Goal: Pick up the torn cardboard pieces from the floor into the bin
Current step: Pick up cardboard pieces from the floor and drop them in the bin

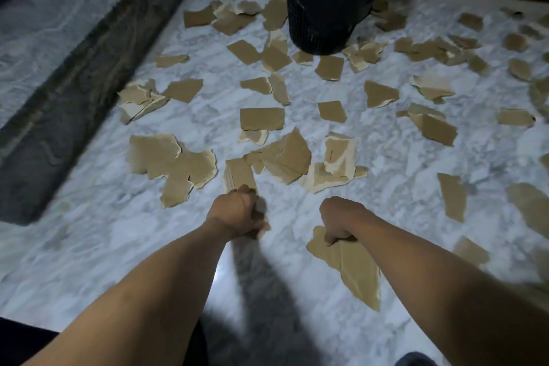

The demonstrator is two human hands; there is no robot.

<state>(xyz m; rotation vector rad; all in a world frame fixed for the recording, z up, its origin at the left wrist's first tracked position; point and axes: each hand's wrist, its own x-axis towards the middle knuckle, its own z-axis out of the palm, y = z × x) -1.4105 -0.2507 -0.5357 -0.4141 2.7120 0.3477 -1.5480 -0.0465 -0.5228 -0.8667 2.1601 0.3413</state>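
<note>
Brown torn cardboard pieces (261, 117) lie scattered across the pale marble floor (89, 232), from just ahead of the hands out to the far side, where they ring the black mesh bin (323, 9) with its plastic liner. More trail off to the right, and a dark stone ledge (74, 83) bounds the left.

The left hand (237, 211) is clenched around a small stack of scraps (239, 174) that stands up past the knuckles. The right hand (341, 218) grips the far edge of a large pointed piece (353, 267); whether that piece is clear of the floor is hard to tell.

These scraps look light, dry and fairly stiff, so they should bunch and stack easily and will not break. The ones lying flat on smooth stone likely resist a straight pinch. The best hold is probably a curled corner or a peeled, pale torn edge. Overlapping clusters, such as the heap just beyond the hands, can likely be taken together.
</note>
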